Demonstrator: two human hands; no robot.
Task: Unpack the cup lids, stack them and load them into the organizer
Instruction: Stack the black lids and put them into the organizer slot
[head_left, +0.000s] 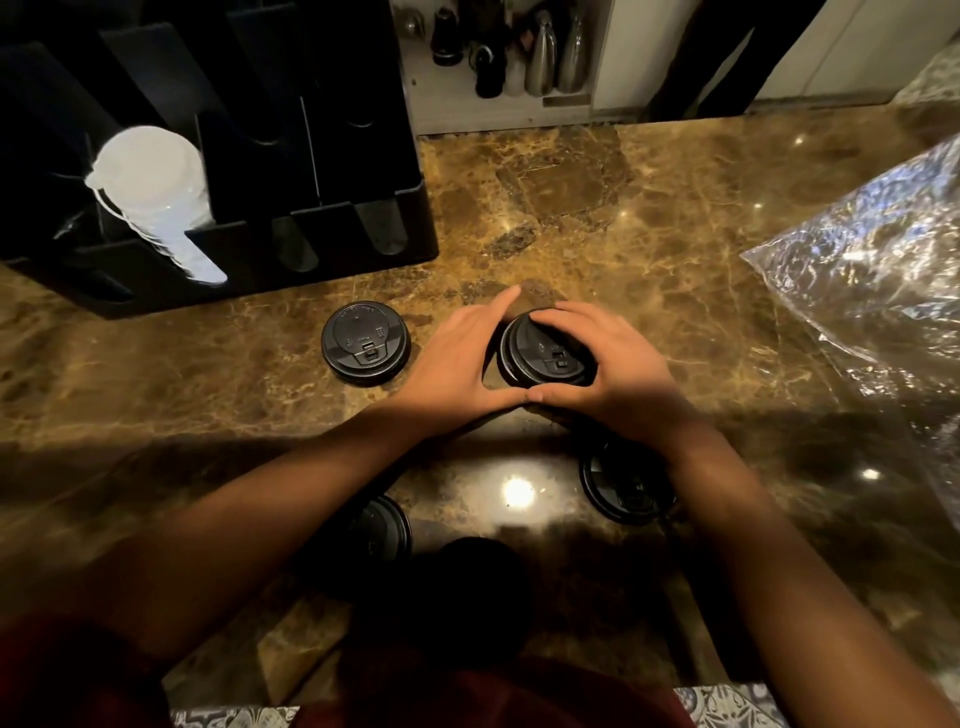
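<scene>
Brown marbled table (649, 218), glossy, with bright light spots. At centre, a short stack of black cup lids (545, 356), cupped from both sides. Left hand (462, 358) curved round the stack's left flank, fingers extended forward along the rim, thumb running along the near edge. Right hand (608, 374) draped over the right flank and far edge, fingers bent round the rim, thumb meeting the left thumb tip at the near side. Both hands partly spread and wrapped against the stack, not pinching; stack resting on the table or just above it, cannot tell which.

Just left of the left hand, apart from it, a second black lid pile (366, 343), flat on the table, sip flap facing the viewer. Nearer the viewer, in shadow, a third black lid (623, 486) partly hidden under the right forearm, and a fourth dark lid (374, 535) beside the left forearm, dim and hard to read.

Far left, a black organizer (322, 223) with several slanted slots; in one of the left slots, a leaning column of white lids (156, 197); the slots to its right showing only dark interiors. At the right edge, a crinkled clear plastic bag (872, 280) lying on the table, well apart from the hands. Beyond the table, steel bottles (558, 52) on a pale shelf.
</scene>
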